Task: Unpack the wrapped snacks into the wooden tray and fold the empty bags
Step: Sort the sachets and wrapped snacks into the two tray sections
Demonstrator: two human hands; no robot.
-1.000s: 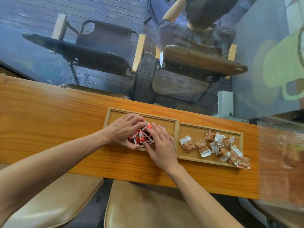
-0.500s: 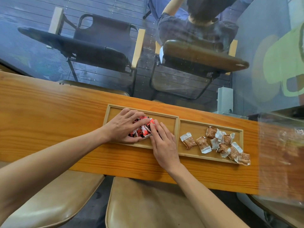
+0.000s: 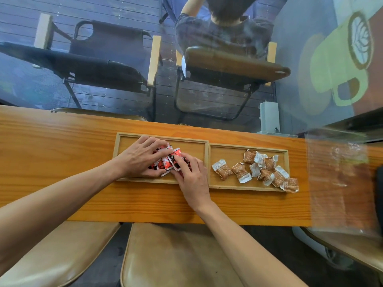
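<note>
A wooden tray point(image 3: 208, 162) with two compartments lies on the wooden counter. In its left compartment sits a pile of red wrapped snacks point(image 3: 169, 160). My left hand point(image 3: 141, 160) cups the pile from the left and partly covers it. From the right, my right hand point(image 3: 192, 177) presses fingertips onto the same pile. Several brown wrapped snacks point(image 3: 257, 170) lie scattered in the right compartment, one overhanging the tray's front right corner. A clear plastic bag point(image 3: 339, 183) lies flat on the counter to the right of the tray.
The narrow wooden counter point(image 3: 62, 162) runs left to right against a window. Tan padded stools point(image 3: 176, 255) stand under its near edge. Beyond the glass are two chairs and a seated person. A dark object shows at the far right edge.
Both hands stay on the red snack pile, kneading it together. The pile has shifted slightly toward the compartment's middle. The brown snacks have not moved.
</note>
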